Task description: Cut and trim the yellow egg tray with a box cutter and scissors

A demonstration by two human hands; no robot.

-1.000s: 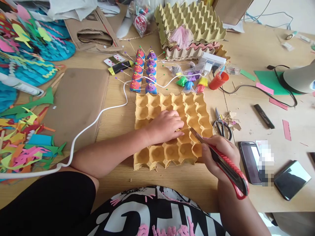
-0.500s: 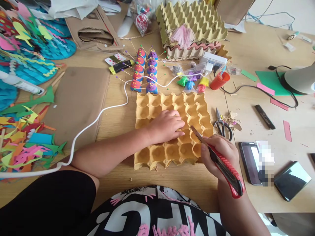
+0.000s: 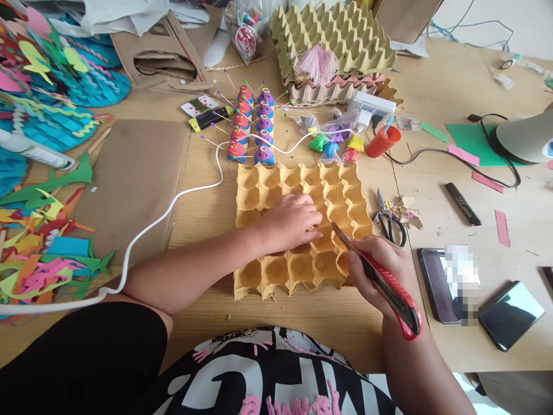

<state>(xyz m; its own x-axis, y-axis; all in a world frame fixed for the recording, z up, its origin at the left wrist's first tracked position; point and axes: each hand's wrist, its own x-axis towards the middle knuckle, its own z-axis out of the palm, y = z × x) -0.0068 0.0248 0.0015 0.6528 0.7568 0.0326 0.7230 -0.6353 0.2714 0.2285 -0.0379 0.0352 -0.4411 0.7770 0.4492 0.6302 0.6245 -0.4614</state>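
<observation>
A yellow egg tray (image 3: 276, 271) lies on the wooden table in front of me. My left hand (image 3: 291, 223) rests on its middle, fingers bent over the ridges and pointing right; the fingertips dip among the cups, and they look closed on part of the tray. A red and black utility knife (image 3: 389, 291) is gripped in my right hand (image 3: 380, 268) at the tray's right side. Its blade points up and left, with the tip over the tray's cups, close to my left fingertips. Whether the tip touches the cardboard is hard to tell.
Painted egg-cup figures (image 3: 264, 138) with pins stand behind the tray. Scissors (image 3: 389, 225) lie right of it, near a phone (image 3: 438, 285) and a red cup (image 3: 383, 141). A white cable (image 3: 173, 202) crosses the left side by flat cardboard (image 3: 133, 178). Stacked egg trays (image 3: 337, 34) sit behind.
The knife's handle end has shifted slightly up and left with my right hand. My left hand keeps its place on the tray. The whole view has shifted slightly.
</observation>
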